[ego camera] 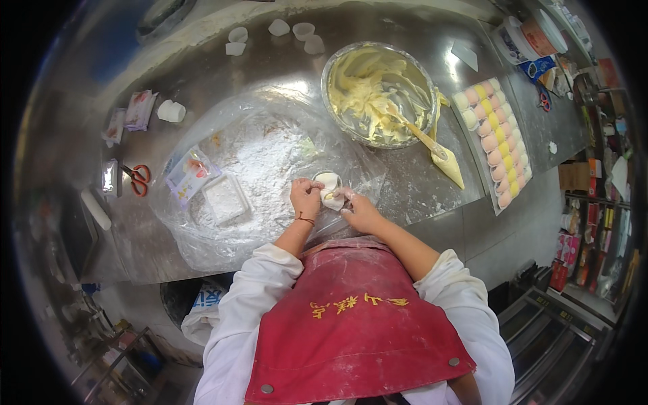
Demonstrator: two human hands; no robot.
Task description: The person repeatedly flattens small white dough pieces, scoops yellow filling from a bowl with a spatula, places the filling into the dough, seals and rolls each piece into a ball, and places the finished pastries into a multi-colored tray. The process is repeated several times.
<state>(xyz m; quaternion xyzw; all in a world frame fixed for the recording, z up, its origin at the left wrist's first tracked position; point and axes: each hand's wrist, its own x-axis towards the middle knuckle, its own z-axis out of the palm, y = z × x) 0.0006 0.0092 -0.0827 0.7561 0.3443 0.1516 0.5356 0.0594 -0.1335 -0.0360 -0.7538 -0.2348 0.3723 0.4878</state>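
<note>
Between my two hands is a thin white dough wrapper [331, 191], its edges folded over a small cup or mould, with a little pale yellow showing inside. The fingers of my left hand [307, 195] pinch its left edge. My right hand [360, 208] has its fingertips on the right edge. Below them lies a plastic sheet [202, 253] spread with white flour [268, 167]. Beyond, a steel bowl [329, 109] holds yellow cream and a spatula [412, 129]. A cream-filled piping bag [448, 164] lies against the bowl's right side.
A tray of round pink, yellow and pale green pieces [498, 144] stands at right. Small white cups [304, 32] sit at the back. At left are orange-handled scissors [139, 180], a rolling pin [96, 209] and packets [140, 110]. A square white container [226, 198] rests on the flour.
</note>
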